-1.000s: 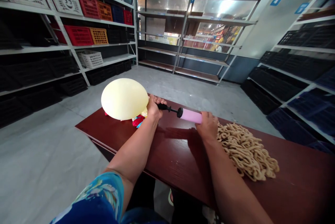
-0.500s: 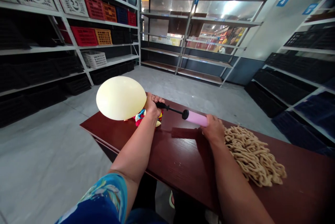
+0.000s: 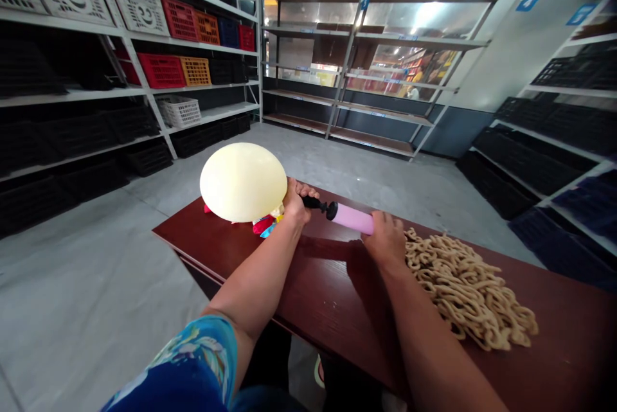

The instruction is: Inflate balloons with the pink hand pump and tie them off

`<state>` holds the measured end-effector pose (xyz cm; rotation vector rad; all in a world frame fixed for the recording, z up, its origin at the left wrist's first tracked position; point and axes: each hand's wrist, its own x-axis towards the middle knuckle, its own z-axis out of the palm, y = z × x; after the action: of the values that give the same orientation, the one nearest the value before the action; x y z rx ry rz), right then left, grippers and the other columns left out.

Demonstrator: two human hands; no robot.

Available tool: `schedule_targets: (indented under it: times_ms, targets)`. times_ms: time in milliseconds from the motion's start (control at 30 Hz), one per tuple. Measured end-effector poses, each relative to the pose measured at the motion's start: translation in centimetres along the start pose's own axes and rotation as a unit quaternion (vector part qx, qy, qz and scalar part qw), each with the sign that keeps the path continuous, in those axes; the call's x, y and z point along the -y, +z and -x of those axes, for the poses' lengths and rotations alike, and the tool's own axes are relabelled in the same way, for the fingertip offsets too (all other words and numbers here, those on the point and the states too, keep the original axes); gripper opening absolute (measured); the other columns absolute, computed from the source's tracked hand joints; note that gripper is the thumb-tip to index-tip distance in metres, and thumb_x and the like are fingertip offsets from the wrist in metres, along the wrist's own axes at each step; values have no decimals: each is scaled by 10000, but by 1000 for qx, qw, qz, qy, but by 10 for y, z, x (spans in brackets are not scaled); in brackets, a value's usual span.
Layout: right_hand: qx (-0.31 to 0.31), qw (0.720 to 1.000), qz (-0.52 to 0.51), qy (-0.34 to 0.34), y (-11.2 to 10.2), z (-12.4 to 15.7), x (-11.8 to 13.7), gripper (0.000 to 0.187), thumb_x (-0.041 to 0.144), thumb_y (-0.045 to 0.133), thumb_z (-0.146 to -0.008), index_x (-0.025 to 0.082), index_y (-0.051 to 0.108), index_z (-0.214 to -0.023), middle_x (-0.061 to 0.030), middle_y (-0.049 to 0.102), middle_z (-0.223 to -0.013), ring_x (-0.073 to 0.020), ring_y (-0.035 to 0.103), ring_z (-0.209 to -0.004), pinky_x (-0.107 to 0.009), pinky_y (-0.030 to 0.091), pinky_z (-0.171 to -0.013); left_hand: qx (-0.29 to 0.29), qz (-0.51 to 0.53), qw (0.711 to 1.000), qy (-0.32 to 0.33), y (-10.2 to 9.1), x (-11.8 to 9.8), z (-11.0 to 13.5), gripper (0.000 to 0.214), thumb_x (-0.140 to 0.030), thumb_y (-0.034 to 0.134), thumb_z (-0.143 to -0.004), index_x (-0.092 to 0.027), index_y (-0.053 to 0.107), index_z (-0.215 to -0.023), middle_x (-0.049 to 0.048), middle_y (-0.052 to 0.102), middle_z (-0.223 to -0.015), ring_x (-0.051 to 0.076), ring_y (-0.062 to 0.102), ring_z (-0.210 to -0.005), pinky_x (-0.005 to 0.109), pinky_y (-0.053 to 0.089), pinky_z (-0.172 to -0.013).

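A large pale yellow balloon, inflated, hangs over the far left part of the table. My left hand is closed around the black end of a balloon pump, right beside the balloon; the balloon's neck is hidden by the fingers. My right hand wraps round the pump's pink-purple barrel. Only a short stretch of the black rod shows between the two. Beneath the balloon, several small limp balloons in red, blue and yellow lie on the table, partly covered.
The dark red-brown table carries a heap of tan rope to the right of my right forearm. Shelves with coloured crates line the left, a metal rack stands at the back, and dark bins fill the right side.
My hands have drawn closer together, so the pump's rod has slid into the barrel. The balloon and my left hand have shifted right, my right hand slightly left.
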<state>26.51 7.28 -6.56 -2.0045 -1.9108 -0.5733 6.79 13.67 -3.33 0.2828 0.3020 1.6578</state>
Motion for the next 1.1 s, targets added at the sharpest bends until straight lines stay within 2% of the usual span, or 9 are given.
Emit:
schedule_targets:
  times_ms: [100, 233, 433, 567, 767, 933, 1100]
  targets:
    - [8, 1000, -6, -16, -3, 1, 7, 313, 242, 571, -743, 160, 528, -1042, -91, 563, -991, -231, 453, -869, -314, 304, -752, 3, -8, 1000, -6, 2, 4, 3, 449, -397, 471, -862, -198, 210, -556, -52, 237, -471, 93, 344, -416, 267, 357, -487]
    - [32, 999, -14, -11, -1, -1, -1, 317, 257, 583, -749, 179, 523, -1051, -79, 571, -994, -219, 469, -871, -305, 318, -743, 3, -15, 1000, 3, 3, -3, 1, 451, -405, 486, -854, -199, 222, -553, -49, 252, -472, 97, 368, -424, 267, 372, -495]
    - [62, 996, 1, 72, 1, -3, -32, 245, 247, 518, -805, 216, 545, -1047, -75, 573, -1012, -226, 489, -898, -311, 319, -712, -18, -19, 999, 42, 0, -27, -10, 441, -372, 476, -860, -196, 196, -568, -57, 253, -459, 86, 340, -407, 246, 355, -477]
    - [56, 991, -2, 120, 2, -3, -43, 237, 220, 456, -838, 205, 551, -1055, -91, 563, -1023, -233, 477, -922, -322, 321, -737, -15, -24, 999, 36, -1, -30, -10, 442, -380, 463, -863, -198, 178, -578, -61, 250, -455, 86, 336, -406, 246, 363, -479]
    - [84, 994, -24, 69, -1, -3, -22, 267, 142, 461, -795, 158, 523, -1054, -119, 540, -1055, -232, 454, -936, -343, 311, -820, 4, -36, 999, 5, 3, -12, -3, 454, -362, 445, -863, -195, 139, -571, -61, 239, -450, 79, 340, -400, 241, 357, -472]
    - [103, 994, -23, 39, -8, 1, 3, 315, 207, 490, -791, 182, 479, -1105, -128, 510, -1120, -258, 430, -968, -351, 326, -796, 24, -53, 998, -20, 5, 5, 6, 462, -383, 456, -860, -196, 152, -566, -58, 253, -459, 86, 360, -414, 251, 380, -491]
    - [94, 995, -33, 24, -9, 1, -1, 321, 250, 525, -777, 212, 486, -1093, -95, 532, -1100, -246, 442, -957, -334, 335, -784, 9, -67, 998, -14, 6, -1, 3, 458, -374, 455, -858, -194, 154, -563, -55, 250, -457, 89, 370, -425, 252, 392, -502]
